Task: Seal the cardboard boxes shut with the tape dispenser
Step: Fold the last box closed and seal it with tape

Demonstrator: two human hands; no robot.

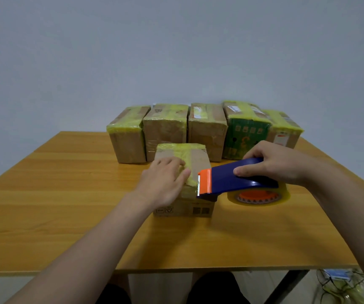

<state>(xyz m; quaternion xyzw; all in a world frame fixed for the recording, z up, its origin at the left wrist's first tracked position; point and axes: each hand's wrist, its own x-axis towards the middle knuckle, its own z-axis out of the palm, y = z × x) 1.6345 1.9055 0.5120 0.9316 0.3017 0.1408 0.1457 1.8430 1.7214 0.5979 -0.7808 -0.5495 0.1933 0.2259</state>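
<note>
Five brown cardboard boxes (pixel 207 126) are lined up at the back of the orange wooden worktop (pixel 67 216). Each is already banded with yellowish tape, so they are judged sealed. A sixth, small cardboard box (pixel 190 207) stands in front, taped across its top and pressed down by the left hand (pixel 165 178), fingers straight and together. The blue-and-orange tape dispenser (pixel 225 178) is gripped by the right hand (pixel 275 161), fingers curled round it, with its blade at the box's near edge. Only cutting the strip seems left.
</note>
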